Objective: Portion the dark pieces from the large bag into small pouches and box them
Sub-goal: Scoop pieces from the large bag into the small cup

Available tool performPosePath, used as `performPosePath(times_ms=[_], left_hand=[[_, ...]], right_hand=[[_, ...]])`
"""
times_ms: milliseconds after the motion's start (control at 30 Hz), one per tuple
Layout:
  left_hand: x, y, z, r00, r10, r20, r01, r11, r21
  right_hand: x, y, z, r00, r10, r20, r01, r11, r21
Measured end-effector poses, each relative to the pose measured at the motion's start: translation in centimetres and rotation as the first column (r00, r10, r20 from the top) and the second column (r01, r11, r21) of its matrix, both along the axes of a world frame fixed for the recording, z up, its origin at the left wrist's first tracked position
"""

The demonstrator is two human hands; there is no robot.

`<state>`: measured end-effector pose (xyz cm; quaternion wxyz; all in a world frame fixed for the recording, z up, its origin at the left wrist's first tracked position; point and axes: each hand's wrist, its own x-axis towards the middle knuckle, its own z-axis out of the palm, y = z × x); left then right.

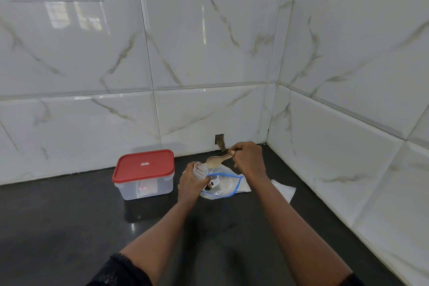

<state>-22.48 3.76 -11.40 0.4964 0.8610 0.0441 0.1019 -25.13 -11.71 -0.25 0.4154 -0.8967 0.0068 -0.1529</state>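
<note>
A large clear bag with a blue zip edge [228, 184] lies on the dark counter near the corner, a few dark pieces showing inside. My left hand [191, 180] grips a small clear pouch [201, 169] upright above the bag's left side. My right hand [247, 158] pinches the handle of a pale wooden spoon [216, 161]; its bowl hovers over the pouch's mouth. A clear plastic box with a red lid [145, 173] stands closed to the left.
Flat clear pouches [284, 190] lie on the counter right of the bag. Marble-patterned tiled walls meet in a corner just behind, with a small hole in the wall [220, 140] at the counter line. Bare dark counter [69, 227] stretches toward me.
</note>
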Motion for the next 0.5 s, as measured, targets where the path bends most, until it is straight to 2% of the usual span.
performPosePath(times_ms=[100,200,367,500], left_hand=[[0.0,0.1,0.2,1.0,0.004,0.002,-0.004,1.0,0.0],[-0.1,-0.1,0.0,1.0,0.013,0.011,-0.013,1.0,0.023],[-0.2,-0.2,-0.5,0.999,0.017,0.03,-0.019,0.998,0.063],[-0.2,0.0,-0.4,0.998,-0.015,0.068,0.008,0.995,0.1]], right_hand=[[0.3,-0.9,0.9,0.987,-0.095,-0.13,0.08,0.99,-0.118],[0.1,-1.2,0.7,0.944,-0.153,-0.294,0.084,0.968,-0.235],[0.1,0.1,-3.4,0.886,-0.089,-0.455,0.008,0.984,-0.178],[0.2,1.7,-7.0,0.893,-0.047,-0.448,0.044,0.999,-0.018]])
